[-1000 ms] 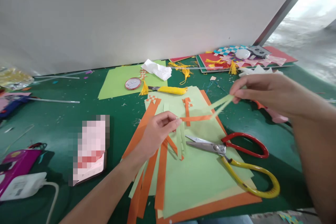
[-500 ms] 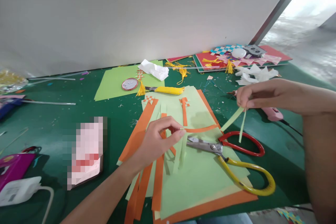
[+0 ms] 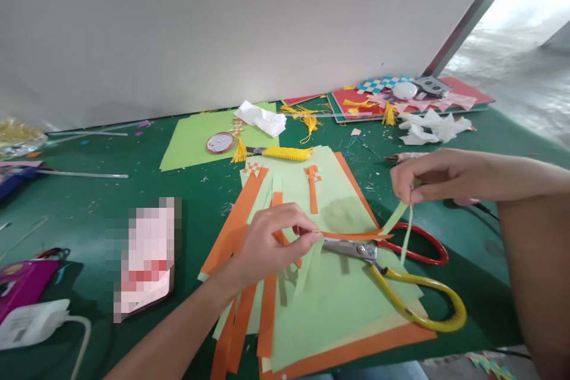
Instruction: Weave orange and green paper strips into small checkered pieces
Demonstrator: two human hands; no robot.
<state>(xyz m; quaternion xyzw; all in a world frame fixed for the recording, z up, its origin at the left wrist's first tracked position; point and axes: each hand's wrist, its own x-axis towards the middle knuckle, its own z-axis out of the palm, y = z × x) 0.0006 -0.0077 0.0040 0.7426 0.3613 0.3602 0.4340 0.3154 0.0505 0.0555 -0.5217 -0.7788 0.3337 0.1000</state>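
Note:
My left hand [image 3: 280, 243] is closed in a pinch on the end of an orange paper strip [image 3: 351, 236]. Light green paper hangs below its fingertips. To the right, my right hand [image 3: 423, 181] pinches a narrow green paper strip [image 3: 395, 217], one end of which dangles. That strip reaches down to the far end of the orange one; whether they are joined I cannot tell. Scissors [image 3: 363, 250] with one red and one yellow handle lie under the strips, on stacked green paper sheets [image 3: 338, 314]. Orange strips [image 3: 268, 314] lie left of them.
A yellow utility knife [image 3: 287, 153], a round white tin [image 3: 219, 142] and crumpled tissue [image 3: 262, 119] lie beyond the sheets. A phone [image 3: 149, 255] rests at left. Behind my right hand is a pink corded tool [image 3: 467, 202]. Red folders [image 3: 351, 98] lie at the back right.
My right hand has moved down and slightly left with the green strip. My left hand has shifted a little right and down, and the orange strip's far end now meets the green strip.

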